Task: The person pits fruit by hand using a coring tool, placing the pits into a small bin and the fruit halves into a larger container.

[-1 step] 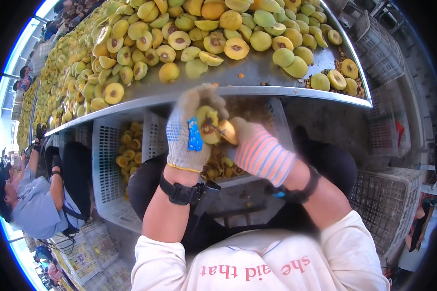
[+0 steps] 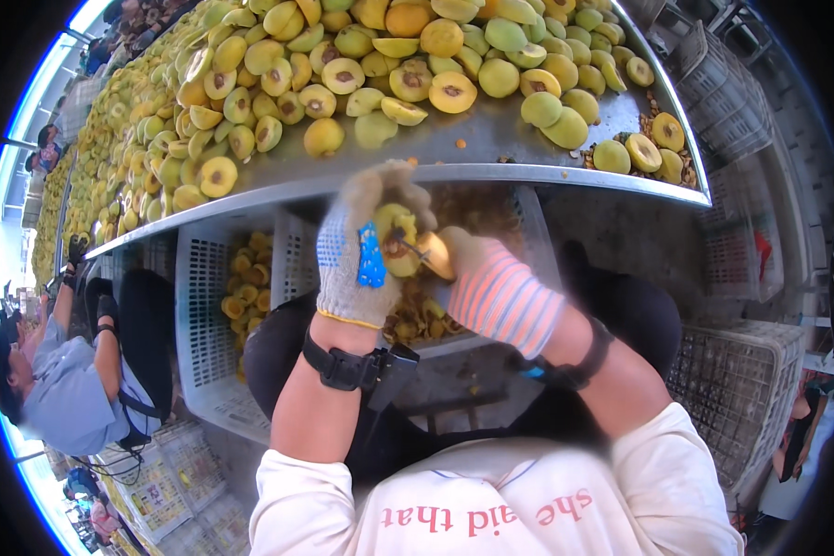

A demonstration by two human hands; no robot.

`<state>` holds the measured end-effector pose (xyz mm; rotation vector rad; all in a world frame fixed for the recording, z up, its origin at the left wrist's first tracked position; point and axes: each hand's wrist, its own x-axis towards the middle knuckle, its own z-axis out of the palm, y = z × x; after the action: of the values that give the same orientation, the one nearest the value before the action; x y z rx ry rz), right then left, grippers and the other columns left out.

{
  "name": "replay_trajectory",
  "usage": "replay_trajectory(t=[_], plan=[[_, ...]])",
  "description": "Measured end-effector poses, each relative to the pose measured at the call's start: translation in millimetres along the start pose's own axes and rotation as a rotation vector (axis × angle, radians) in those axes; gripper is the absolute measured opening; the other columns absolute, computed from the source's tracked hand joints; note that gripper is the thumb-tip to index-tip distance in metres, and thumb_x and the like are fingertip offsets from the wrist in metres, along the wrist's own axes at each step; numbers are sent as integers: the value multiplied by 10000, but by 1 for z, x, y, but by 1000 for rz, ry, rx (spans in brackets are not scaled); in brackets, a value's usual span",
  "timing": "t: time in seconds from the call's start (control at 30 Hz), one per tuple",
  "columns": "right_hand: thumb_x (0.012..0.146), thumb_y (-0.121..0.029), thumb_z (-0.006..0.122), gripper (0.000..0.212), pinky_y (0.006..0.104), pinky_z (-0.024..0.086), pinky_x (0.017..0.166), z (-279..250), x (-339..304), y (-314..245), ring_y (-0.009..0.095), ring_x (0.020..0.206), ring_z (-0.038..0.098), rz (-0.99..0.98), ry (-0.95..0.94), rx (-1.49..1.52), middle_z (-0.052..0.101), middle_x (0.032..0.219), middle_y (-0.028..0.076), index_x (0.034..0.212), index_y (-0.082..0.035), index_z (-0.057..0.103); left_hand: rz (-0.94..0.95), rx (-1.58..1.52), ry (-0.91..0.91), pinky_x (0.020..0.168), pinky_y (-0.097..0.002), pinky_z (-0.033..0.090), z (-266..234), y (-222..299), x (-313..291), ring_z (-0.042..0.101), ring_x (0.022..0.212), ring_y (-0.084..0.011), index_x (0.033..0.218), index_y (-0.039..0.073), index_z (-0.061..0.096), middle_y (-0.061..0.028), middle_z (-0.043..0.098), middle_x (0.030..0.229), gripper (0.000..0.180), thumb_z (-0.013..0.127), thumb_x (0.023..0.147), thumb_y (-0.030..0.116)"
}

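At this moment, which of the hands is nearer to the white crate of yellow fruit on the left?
Left. In the picture, the left hand is near the right edge of the crate; the right hand is farther right, beyond the left one.

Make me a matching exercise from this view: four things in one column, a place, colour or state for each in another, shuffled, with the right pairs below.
Column one
1. Left hand
2. Right hand
3. White slotted crate
4. Metal table

Column two
A. Bears a heap of fruit, many pieces cut open
B. Wears a striped glove
C. Lies left of both hands, with yellow fruit pieces inside
D. Wears a greyish glove with a blue patch

Right pairs: 1-D, 2-B, 3-C, 4-A
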<state>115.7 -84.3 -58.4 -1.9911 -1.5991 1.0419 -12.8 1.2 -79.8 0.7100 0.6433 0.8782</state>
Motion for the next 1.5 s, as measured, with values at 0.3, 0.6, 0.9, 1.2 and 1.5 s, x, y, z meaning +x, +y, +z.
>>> replay_trajectory(t=[0.3,0.6,0.9,1.2,1.5], plan=[[820,-144,704,353,382,530,727,21,3,23,322,833,671,-127,-79,198,686,885,158,1128,-7,598,21,377,-28,633,-285,528,14,13,-4,631,704,-191,1088,8,636,-101,656,856,313,587,976,296],[811,-207,746,231,255,433,445,-17,-8,3,105,487,523,169,-539,826,594,643,36,935,-54,627,64,269,-17,653,-291,551,5,5,-8,668,752,-191,1040,-2,652,-116,685,911,294,584,982,278],[806,-232,747,209,254,357,380,-10,-8,5,109,424,470,87,-571,952,541,583,13,857,-71,624,121,416,-44,623,-261,517,17,12,-7,642,706,-153,897,-25,676,-106,688,861,287,591,981,236],[788,-206,739,199,280,427,407,5,5,11,132,464,530,17,-308,694,599,645,43,906,-75,647,-3,117,-15,607,-274,522,15,-6,6,652,677,-172,997,-12,649,-107,680,845,312,614,972,297],[793,-222,718,165,243,338,395,-12,-13,17,77,439,432,78,-689,958,496,596,-13,866,-115,615,-109,322,-168,584,-311,483,13,10,-3,604,644,-212,813,1,634,-137,620,737,474,588,955,451]])
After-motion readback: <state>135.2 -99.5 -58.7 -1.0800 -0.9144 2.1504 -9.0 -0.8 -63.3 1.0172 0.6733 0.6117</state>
